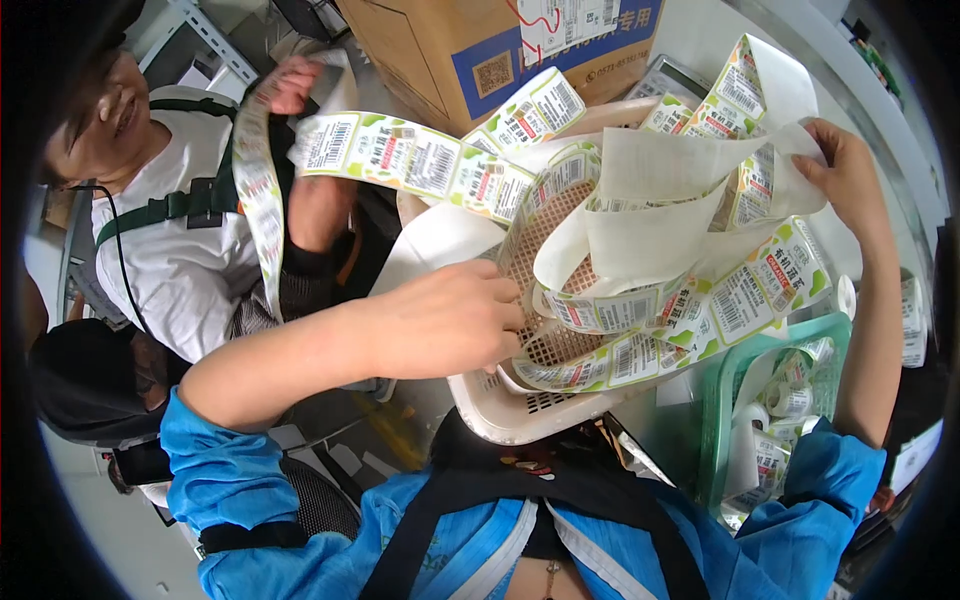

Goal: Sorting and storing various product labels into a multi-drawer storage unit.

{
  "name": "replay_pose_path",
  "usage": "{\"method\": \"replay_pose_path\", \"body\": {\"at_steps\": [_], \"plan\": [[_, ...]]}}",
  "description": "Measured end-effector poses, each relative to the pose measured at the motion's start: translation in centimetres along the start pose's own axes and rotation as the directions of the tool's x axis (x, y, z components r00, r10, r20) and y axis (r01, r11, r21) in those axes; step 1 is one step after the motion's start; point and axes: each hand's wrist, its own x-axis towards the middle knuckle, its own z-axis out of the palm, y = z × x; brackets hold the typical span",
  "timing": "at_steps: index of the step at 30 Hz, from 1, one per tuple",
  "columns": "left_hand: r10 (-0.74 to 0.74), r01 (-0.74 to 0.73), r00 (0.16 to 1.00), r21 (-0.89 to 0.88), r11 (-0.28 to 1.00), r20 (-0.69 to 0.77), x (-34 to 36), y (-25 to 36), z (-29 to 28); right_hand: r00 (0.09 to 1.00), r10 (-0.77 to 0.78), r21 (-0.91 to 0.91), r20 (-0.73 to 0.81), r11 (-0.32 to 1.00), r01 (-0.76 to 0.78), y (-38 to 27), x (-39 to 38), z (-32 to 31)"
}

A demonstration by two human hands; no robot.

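A pale plastic mesh basket (495, 413) holds looped strips of printed labels (750, 290) with white backing, some rising above its rim. My left hand (460, 315) is curled at the basket's left inner side, beside a strip; what its fingertips hold is hidden. My right hand (835, 170) pinches a white-backed label strip (790, 90) at the upper right, thumb on the backing. Another length of labels (375, 150) stretches leftward out of the basket toward a co-worker's hands.
A co-worker (180, 240) at the left holds dangling labels. A cardboard box (420, 60) stands behind the basket. A green basket (720, 420) with label rolls (795, 395) sits at the lower right. A person in black headwear (80, 380) is at the lower left.
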Motion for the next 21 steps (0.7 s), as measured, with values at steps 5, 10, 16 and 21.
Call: {"method": "replay_pose_path", "body": {"at_steps": [5,10,16,21], "plan": [[0.002,-0.008,0.988,0.038,0.999,0.154,0.1,-0.4,-0.3,0.999,0.029,-0.007,0.025,1.0,-0.029,-0.6,0.4,0.3],[0.026,-0.026,0.993,0.0,1.0,0.115,0.1,-1.3,0.4,1.0,0.011,0.024,0.029,1.0,-0.011,-1.2,0.5,0.4],[-0.36,0.355,0.914,-0.061,0.933,-0.185,-2.3,-2.2,-2.9,1.0,0.01,0.041,0.026,0.999,-0.011,-2.8,0.1,0.8],[-0.647,0.628,0.756,-0.167,0.76,-0.101,-5.8,-1.0,-1.2,0.998,0.031,0.016,0.046,0.999,-0.032,-2.9,0.0,0.8]]}}
